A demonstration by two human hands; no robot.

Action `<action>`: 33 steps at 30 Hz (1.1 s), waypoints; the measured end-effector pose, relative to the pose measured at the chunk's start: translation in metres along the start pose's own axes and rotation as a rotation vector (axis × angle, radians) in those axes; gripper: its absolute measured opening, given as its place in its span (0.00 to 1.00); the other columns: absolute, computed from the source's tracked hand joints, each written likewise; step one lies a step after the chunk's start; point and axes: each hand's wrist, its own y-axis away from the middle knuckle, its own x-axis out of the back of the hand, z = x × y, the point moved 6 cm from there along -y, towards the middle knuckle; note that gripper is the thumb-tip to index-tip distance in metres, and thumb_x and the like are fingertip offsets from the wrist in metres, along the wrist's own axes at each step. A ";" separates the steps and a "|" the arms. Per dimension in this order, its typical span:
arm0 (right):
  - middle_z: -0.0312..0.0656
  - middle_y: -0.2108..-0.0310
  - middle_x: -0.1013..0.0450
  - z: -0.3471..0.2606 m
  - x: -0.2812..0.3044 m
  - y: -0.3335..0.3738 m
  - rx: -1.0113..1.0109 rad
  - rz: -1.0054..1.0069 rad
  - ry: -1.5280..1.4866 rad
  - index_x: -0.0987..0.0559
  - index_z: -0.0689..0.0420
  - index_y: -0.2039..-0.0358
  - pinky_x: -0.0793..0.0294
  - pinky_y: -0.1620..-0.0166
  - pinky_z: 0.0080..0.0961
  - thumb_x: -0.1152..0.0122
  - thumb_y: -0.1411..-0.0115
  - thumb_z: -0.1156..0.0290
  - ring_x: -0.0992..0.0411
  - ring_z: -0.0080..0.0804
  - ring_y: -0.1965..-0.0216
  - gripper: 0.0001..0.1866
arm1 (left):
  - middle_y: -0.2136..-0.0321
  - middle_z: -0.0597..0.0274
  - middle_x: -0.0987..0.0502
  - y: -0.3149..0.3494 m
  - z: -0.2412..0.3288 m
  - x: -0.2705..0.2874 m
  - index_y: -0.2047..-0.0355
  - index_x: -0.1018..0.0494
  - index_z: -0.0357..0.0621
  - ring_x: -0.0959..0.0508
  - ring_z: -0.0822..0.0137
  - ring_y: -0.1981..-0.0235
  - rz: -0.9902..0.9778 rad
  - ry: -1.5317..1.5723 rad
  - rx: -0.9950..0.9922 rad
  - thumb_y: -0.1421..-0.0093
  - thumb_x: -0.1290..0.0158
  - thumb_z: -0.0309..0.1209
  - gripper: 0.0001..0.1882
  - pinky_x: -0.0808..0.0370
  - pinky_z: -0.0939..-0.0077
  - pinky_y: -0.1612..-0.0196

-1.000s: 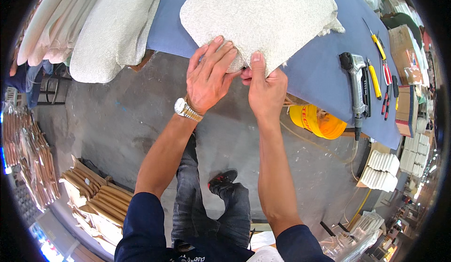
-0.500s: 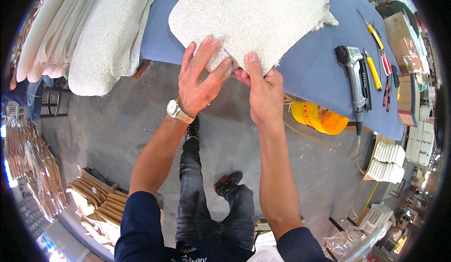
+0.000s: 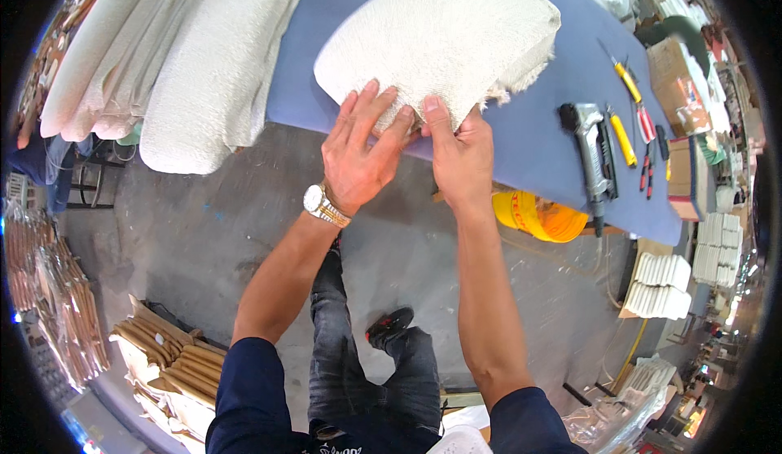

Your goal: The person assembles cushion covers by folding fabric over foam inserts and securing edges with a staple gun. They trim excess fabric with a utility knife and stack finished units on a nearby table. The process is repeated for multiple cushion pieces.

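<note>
A cream fabric-covered cushion panel lies on the blue table top, its near edge at the table's front. My left hand, with a wristwatch on the wrist, lies flat with spread fingers on the panel's near edge. My right hand grips the same edge beside it, thumb on top and fingers curled under the fabric. Frayed cloth hangs at the panel's right corner.
A stack of cream covered panels lies at the left of the table. A pneumatic staple gun, yellow-handled tools and pliers lie to the right. A yellow bucket stands under the table. Wooden pieces sit on the floor.
The view has shifted so the panel sits more to the right. Both hands stay on its near edge, my left fingers spreading a little wider over the fabric.
</note>
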 end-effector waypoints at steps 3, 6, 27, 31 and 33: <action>0.47 0.68 0.25 -0.041 0.001 -0.020 0.053 -0.039 0.127 0.20 0.65 0.64 0.27 0.63 0.32 0.40 0.33 0.63 0.26 0.34 0.70 0.15 | 0.44 0.53 0.24 -0.032 0.007 0.016 0.50 0.22 0.47 0.21 0.48 0.45 0.070 0.062 0.133 0.49 0.34 0.24 0.24 0.19 0.59 0.50; 0.49 0.66 0.26 -0.066 -0.008 -0.040 0.098 -0.090 0.239 0.20 0.65 0.65 0.27 0.61 0.36 0.40 0.34 0.64 0.25 0.41 0.68 0.14 | 0.43 0.53 0.23 -0.056 0.001 0.031 0.51 0.23 0.44 0.18 0.53 0.49 0.138 0.100 0.247 0.49 0.33 0.24 0.23 0.16 0.70 0.58; 0.49 0.59 0.27 -0.157 -0.109 -0.122 0.096 -0.284 0.466 0.19 0.65 0.60 0.29 0.53 0.35 0.41 0.33 0.68 0.27 0.44 0.56 0.12 | 0.55 0.52 0.21 -0.114 -0.083 0.063 0.47 0.26 0.41 0.17 0.55 0.56 0.113 0.458 0.934 0.46 0.34 0.23 0.25 0.18 0.67 0.64; 0.49 0.58 0.27 -0.142 -0.099 -0.120 0.177 -0.397 0.477 0.19 0.65 0.59 0.29 0.52 0.33 0.40 0.33 0.68 0.27 0.41 0.56 0.12 | 0.50 0.49 0.23 -0.101 -0.059 0.046 0.41 0.31 0.40 0.18 0.54 0.52 0.164 0.551 1.090 0.46 0.35 0.23 0.31 0.18 0.67 0.59; 0.49 0.58 0.26 -0.130 -0.102 -0.110 0.200 -0.440 0.502 0.18 0.65 0.59 0.29 0.52 0.34 0.40 0.33 0.69 0.27 0.41 0.56 0.11 | 0.45 0.48 0.25 -0.094 -0.059 0.055 0.38 0.34 0.39 0.20 0.52 0.49 0.258 0.510 1.111 0.45 0.35 0.23 0.35 0.18 0.67 0.55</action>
